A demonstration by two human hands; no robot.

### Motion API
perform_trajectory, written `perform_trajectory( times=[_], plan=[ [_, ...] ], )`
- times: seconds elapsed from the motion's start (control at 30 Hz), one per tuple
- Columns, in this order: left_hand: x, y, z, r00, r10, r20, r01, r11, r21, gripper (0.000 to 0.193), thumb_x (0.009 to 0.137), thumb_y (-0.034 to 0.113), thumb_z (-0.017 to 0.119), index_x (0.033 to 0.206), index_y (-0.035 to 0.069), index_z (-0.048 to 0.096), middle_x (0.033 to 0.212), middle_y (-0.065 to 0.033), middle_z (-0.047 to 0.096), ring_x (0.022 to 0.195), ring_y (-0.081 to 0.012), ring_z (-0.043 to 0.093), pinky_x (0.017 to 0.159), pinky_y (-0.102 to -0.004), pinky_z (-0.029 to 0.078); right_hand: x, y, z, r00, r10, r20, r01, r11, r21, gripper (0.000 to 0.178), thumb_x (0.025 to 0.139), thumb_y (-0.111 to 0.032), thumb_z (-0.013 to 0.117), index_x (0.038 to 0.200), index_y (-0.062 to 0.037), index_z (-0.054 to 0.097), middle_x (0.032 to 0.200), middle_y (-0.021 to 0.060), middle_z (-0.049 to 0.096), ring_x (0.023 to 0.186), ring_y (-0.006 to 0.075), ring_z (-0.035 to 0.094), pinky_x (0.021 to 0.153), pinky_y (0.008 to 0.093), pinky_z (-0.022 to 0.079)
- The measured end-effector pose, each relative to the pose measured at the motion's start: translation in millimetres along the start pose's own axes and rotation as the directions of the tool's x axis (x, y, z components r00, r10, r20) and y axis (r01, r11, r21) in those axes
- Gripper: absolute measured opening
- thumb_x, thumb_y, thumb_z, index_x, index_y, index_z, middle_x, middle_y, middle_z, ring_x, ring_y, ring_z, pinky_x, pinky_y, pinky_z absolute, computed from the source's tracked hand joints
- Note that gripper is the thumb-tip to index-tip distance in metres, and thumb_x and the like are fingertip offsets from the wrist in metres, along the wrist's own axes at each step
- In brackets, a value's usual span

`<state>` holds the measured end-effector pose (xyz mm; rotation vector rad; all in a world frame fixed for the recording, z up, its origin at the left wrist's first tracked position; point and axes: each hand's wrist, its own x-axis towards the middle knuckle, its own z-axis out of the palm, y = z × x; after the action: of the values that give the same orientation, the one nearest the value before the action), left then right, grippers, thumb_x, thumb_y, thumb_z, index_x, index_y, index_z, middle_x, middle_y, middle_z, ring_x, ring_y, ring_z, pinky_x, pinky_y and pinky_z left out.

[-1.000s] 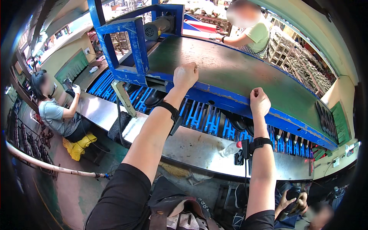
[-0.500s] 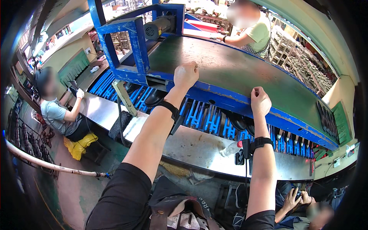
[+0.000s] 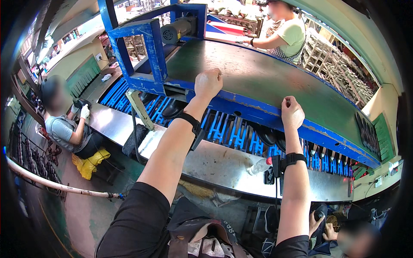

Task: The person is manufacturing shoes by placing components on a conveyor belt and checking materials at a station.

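Observation:
My left hand [image 3: 208, 83] is closed in a fist, held over the near edge of the green conveyor belt [image 3: 258, 81]. Nothing shows between its fingers. Further right, my right hand [image 3: 292, 112] is closed too, fingertips curled to the thumb, in front of the belt's blue side rail [image 3: 245, 105]. I see no object in it. Whether either hand touches the conveyor I cannot tell. Each forearm wears a black strap [image 3: 294, 159] with a small device. Below the belt runs a row of blue metal bars [image 3: 232, 133], with black shoes [image 3: 173, 108] among them.
A metal ledge [image 3: 219, 165] runs along the near side, with a clear bottle [image 3: 259, 166] on it. A blue frame with a motor [image 3: 176, 31] stands at the conveyor's left end. Black shoe parts [image 3: 366, 135] lie at its right end. Co-workers sit left and lower right; another stands behind.
My hands have stayed in place. The left co-worker's gloved hands have shifted with a dark shoe; the lower-right co-worker's hands have moved apart and left. The person behind has moved slightly.

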<state>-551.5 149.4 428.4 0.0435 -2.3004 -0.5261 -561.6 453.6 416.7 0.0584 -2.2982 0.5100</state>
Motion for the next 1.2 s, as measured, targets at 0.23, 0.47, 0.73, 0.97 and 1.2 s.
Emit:
perform_trajectory(
  times=[0.23,0.47,0.73,0.97,1.2],
  plan=[
    [0,-2,1,0.999,0.023,-0.030,-0.023,1.000,0.000,0.017,0.080,0.015,0.058,0.086,0.008,0.072,0.078,-0.0164,0.068,0.074,-0.0320,0.067,0.071,-0.0422,0.053,0,0,1,1.000,0.005,-0.005,-0.005,1.000,0.016,0.007,0.083,-0.023,0.066,0.084,-0.0155,0.067,0.075,0.0045,0.069,0.071,0.0251,0.067,0.066,0.0381,0.053],
    [0,-2,1,0.999,0.023,-0.028,-0.023,1.000,0.007,0.016,0.080,0.015,0.058,0.086,0.008,0.072,0.076,-0.0160,0.068,0.072,-0.0316,0.067,0.069,-0.0416,0.053,0,-1,-1,1.000,0.007,0.004,-0.007,1.000,0.019,0.008,0.084,-0.023,0.065,0.084,-0.0148,0.067,0.075,0.0042,0.069,0.071,0.0248,0.067,0.065,0.0380,0.052],
    [1,-2,3,1.000,0.010,-0.017,-0.010,1.000,0.014,0.016,0.079,0.013,0.058,0.085,0.007,0.072,0.076,-0.0157,0.068,0.072,-0.0323,0.066,0.069,-0.0421,0.053,0,1,2,1.000,0.002,-0.011,-0.002,0.999,0.033,0.010,0.085,-0.024,0.065,0.083,-0.0143,0.067,0.074,0.0043,0.069,0.071,0.0252,0.067,0.065,0.0384,0.052],
    [2,-6,6,0.989,0.090,-0.118,-0.092,0.996,-0.014,0.017,0.080,0.015,0.058,0.086,0.007,0.072,0.077,-0.0161,0.068,0.073,-0.0325,0.067,0.071,-0.0422,0.053,0,1,2,1.000,0.006,-0.008,-0.006,1.000,0.013,0.009,0.084,-0.023,0.065,0.082,-0.0142,0.066,0.074,0.0047,0.069,0.070,0.0254,0.067,0.064,0.0382,0.052],
    [1,-4,3,1.000,0.019,-0.020,-0.019,1.000,0.001,0.018,0.080,0.015,0.058,0.087,0.008,0.072,0.076,-0.0165,0.068,0.073,-0.0319,0.067,0.070,-0.0413,0.053,0,2,3,1.000,-0.010,-0.027,0.011,1.000,0.021,0.009,0.083,-0.022,0.066,0.081,-0.0141,0.066,0.073,0.0053,0.069,0.069,0.0256,0.067,0.063,0.0381,0.052]
  ],
)
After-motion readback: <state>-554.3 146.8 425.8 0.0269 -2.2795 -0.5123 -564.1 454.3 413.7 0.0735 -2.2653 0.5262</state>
